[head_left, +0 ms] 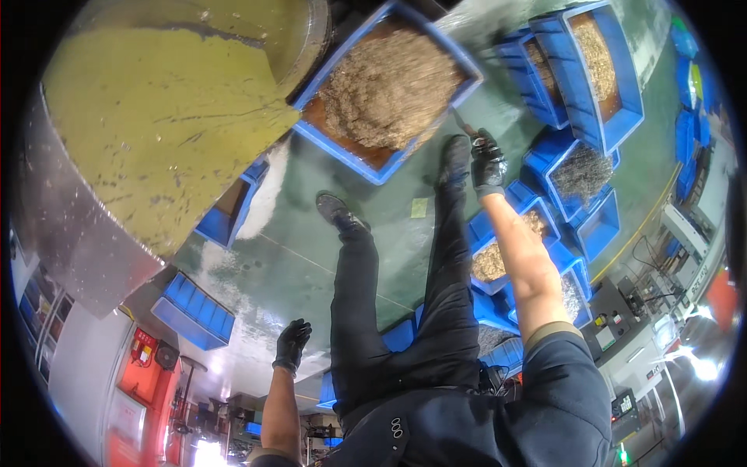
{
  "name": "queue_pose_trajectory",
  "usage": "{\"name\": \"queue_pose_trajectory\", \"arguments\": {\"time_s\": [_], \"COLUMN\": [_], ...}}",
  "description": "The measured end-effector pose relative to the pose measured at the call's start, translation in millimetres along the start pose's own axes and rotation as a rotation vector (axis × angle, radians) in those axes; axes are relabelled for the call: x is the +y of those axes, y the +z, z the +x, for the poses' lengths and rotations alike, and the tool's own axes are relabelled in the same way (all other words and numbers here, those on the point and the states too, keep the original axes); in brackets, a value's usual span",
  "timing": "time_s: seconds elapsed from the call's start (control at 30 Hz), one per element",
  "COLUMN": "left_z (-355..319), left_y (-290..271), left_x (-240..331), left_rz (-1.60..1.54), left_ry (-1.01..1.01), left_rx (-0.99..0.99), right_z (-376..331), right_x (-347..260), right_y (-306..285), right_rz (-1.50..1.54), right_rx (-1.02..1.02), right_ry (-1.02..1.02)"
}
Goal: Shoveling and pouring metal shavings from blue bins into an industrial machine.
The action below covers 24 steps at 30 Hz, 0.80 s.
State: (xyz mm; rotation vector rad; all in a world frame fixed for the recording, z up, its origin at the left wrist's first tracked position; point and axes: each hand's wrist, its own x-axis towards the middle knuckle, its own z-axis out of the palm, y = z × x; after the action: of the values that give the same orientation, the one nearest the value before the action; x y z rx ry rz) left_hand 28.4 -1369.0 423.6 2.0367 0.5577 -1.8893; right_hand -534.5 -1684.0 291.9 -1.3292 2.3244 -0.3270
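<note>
My right hand (487, 165), in a black glove, is stretched forward and grips a thin metal hook (465, 124). The hook's tip meets the near right corner of a big blue bin (372, 165) heaped with small tan metal parts, which stands on the green floor in front of my feet. My left hand (292, 343), also in a black glove, hangs beside my left leg with fingers loosely curled and nothing in it. My dark trousers and shoes run up the middle of the view.
A large round yellow-green drum (156, 117) with a metal rim fills the upper left. Several blue bins of metal parts (595, 74) crowd the right side. An empty blue bin (194, 311) lies at the left. Control boxes (615, 311) stand at the lower right.
</note>
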Motion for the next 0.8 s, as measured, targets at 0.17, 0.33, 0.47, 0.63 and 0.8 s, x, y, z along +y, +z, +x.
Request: {"name": "queue_pose_trajectory", "arguments": {"time_s": [0.17,0.33,0.47,0.63,0.8], "left_z": [-3,8,-12,1,10], "left_y": [-29,-33,-70,-54,-43], "left_x": [13,15,12,6,4], "left_rz": [-0.025,-0.046,-0.135,-0.136,-0.130], "left_ry": [0.005,-0.006,0.013,0.018,0.009], "left_rx": [-0.005,-0.049,-0.009,-0.052,-0.108], "right_z": [-41,-65,-101,-73,-90], "right_x": [-39,-15,-124,-45,-36], "right_y": [18,72,56,37,57], "right_rz": [0.000,0.131,-0.013,0.312,-0.006], "right_rx": [-0.106,0.436,0.357,0.056,0.148], "right_ry": [0.092,-0.114,0.078,0.242,0.262]}}
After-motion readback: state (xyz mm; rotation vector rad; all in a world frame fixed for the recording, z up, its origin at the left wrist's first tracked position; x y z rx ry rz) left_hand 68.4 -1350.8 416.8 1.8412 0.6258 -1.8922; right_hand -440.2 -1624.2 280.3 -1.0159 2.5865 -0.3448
